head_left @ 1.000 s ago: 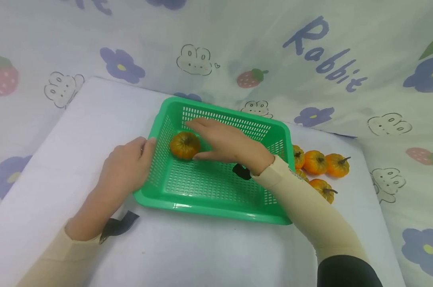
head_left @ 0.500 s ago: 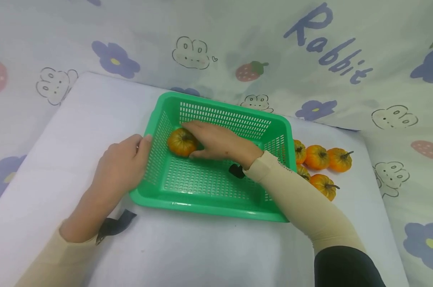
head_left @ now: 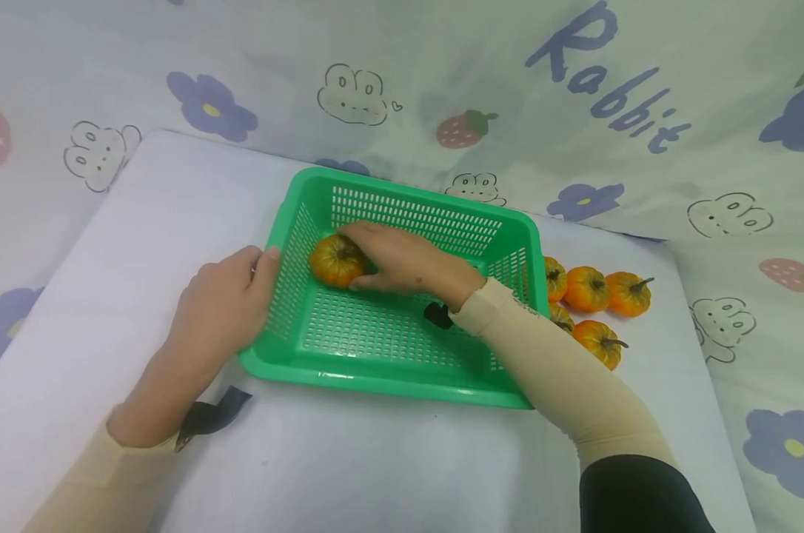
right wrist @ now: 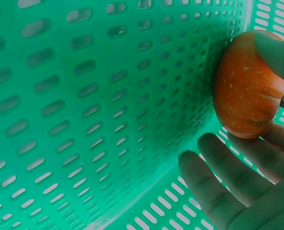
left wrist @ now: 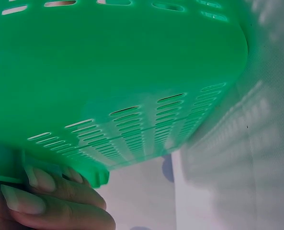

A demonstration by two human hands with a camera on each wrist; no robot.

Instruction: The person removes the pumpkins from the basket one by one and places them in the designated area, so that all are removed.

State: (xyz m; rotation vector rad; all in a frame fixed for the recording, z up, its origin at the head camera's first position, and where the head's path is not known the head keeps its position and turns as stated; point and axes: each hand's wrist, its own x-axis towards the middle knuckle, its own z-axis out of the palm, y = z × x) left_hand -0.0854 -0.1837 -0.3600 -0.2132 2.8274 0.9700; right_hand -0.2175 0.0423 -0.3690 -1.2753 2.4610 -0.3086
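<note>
A green plastic basket (head_left: 375, 386) with slotted walls stands on the white table. My left hand (head_left: 223, 307) grips its left rim; in the left wrist view the curled fingers (left wrist: 60, 211) lie under the edge. Inside, at the left end of the basket, sits a small orange pumpkin (head_left: 335, 262). My right hand (head_left: 402, 259) reaches in and holds this pumpkin from its right side. In the right wrist view the thumb (right wrist: 278, 55) lies on one side of the pumpkin (right wrist: 247, 91) and fingers touch the other, while two fingers extend past it.
Several more small pumpkins (head_left: 587, 289) lie on the table just right of the basket, partly hidden by its rim and the right forearm. A cloth printed with rabbits and flowers (head_left: 402, 89) hangs behind the table (head_left: 375, 474).
My right hand has moved left and closed in on the pumpkin, its thumb and fingers now at the pumpkin's sides. The left hand has stayed on the rim.
</note>
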